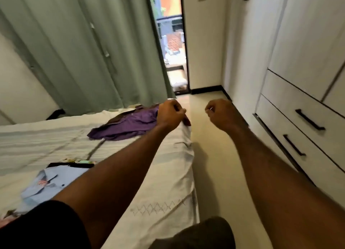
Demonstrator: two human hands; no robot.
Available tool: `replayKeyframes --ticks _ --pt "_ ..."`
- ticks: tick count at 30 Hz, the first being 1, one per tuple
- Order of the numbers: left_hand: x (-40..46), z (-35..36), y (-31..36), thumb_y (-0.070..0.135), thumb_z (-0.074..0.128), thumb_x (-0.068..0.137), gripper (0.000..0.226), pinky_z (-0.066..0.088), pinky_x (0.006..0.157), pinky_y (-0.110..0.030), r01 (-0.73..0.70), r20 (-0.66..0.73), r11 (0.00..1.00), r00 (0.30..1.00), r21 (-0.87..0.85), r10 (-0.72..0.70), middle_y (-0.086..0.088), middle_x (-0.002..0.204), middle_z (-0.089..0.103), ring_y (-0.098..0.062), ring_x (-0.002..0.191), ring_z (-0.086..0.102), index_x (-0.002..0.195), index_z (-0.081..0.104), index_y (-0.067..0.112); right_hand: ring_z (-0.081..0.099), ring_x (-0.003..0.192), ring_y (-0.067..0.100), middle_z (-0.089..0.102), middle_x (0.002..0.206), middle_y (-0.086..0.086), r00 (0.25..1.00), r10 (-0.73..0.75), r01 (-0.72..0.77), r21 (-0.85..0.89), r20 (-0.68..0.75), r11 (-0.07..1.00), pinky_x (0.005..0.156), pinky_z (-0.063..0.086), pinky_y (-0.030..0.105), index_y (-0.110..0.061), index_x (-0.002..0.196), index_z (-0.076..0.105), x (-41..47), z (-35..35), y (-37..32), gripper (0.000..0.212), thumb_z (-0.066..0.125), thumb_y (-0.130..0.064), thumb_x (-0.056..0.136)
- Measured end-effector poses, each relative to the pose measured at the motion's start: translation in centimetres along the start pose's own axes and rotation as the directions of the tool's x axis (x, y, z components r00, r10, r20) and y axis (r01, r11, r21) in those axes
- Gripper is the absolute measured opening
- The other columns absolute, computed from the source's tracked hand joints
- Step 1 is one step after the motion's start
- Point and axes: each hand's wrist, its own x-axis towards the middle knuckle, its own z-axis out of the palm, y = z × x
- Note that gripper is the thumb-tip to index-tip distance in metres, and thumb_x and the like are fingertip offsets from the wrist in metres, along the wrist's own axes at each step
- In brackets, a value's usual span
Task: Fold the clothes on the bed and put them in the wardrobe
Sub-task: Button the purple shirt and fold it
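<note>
Nearest the viewer, a black sleeve [37, 228] covers the person's left upper arm at the bottom left corner, and a dark rounded shape, possibly a knee, sits at the bottom edge beside the bed. Both bare forearms stretch forward from there.

On the bed [164, 189], which is covered by a cream bedspread with pale stripes and a stitched diamond pattern near its right edge, lies a folded light blue shirt [50, 183] close to the near left part, with a small red and white badge on it. A dark garment [74, 165] and a bit of patterned cloth peek out just behind it. Farther along, near the far right corner of the bed, a purple shirt [127, 123] lies spread and rumpled, with a brown garment showing at its far edge.

The left hand [170, 116] hangs over the far right edge of the bed, just beside the purple shirt, its fingers curled into a fist; whether they pinch any cloth cannot be told. The right hand [222, 114] is raised over the pale floor [211, 155] between bed and wardrobe, fingers curled in, holding nothing visible.

Along the right wall stands the white wardrobe [306, 43], doors closed, with two drawers carrying black handles [309, 119]. Grey-green curtains [84, 43] hang behind the bed, beside a glass door [171, 43] looking outdoors.
</note>
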Motion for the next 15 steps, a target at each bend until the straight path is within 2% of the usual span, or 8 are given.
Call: replayKeyframes --ticks 1,3,7,10,15 --pt "0.4 -0.1 0.5 0.019 0.077 0.080 0.025 0.049 0.063 -0.028 -0.014 0.003 1.000 1.000 0.022 0.014 0.007 0.059 0.059 -0.015 0.061 0.058 0.063 0.060 0.022 0.068 0.091 0.032 0.072 0.099 0.007 1.000 0.008 -0.008 -0.011 -0.026 1.000 0.082 0.059 0.045 -0.028 0.096 0.073 0.6 -0.7 0.2 0.021 0.058 -0.037 0.084" --pt "2.1 -3.2 -0.2 0.019 0.077 0.080 0.017 0.047 0.063 -0.027 -0.025 -0.056 0.999 0.998 0.030 0.026 0.002 0.063 0.062 -0.015 0.064 0.058 0.068 0.065 0.019 0.068 0.092 0.034 0.072 0.101 0.011 0.997 -0.078 0.077 -0.018 -0.028 0.997 0.083 0.059 0.047 -0.025 0.100 0.075 3.1 -0.8 -3.0 0.019 0.062 -0.033 0.088" --pt "5.3 -8.1 -6.7 0.018 0.078 0.081 0.017 0.041 0.056 -0.020 0.007 -0.120 0.999 0.993 0.052 -0.001 0.004 0.062 0.060 -0.011 0.059 0.055 0.070 0.065 0.018 0.068 0.090 0.034 0.073 0.100 0.011 0.975 -0.221 0.220 -0.027 -0.035 0.975 0.081 0.059 0.046 -0.024 0.102 0.074 6.4 4.1 -9.7 0.017 0.062 -0.029 0.090" --pt "8.2 -8.9 -14.0 0.018 0.077 0.081 0.023 0.042 0.058 -0.023 0.070 -0.141 0.996 0.988 0.058 -0.061 0.005 0.060 0.060 -0.012 0.057 0.055 0.065 0.061 0.021 0.069 0.089 0.032 0.074 0.099 0.009 0.975 -0.224 0.224 -0.001 0.005 0.975 0.081 0.059 0.045 -0.024 0.100 0.075 8.1 11.6 -12.0 0.016 0.062 -0.025 0.091" --pt "11.0 -7.4 -29.6 0.017 0.078 0.079 0.020 0.048 0.062 -0.026 0.150 -0.177 0.988 0.972 -0.022 -0.151 0.004 0.059 0.061 -0.014 0.058 0.059 0.066 0.064 0.017 0.068 0.087 0.031 0.074 0.096 0.008 0.982 -0.187 0.186 0.039 0.021 0.982 0.076 0.056 0.038 -0.019 0.098 0.075 10.2 27.8 -13.3 0.015 0.062 -0.024 0.093"
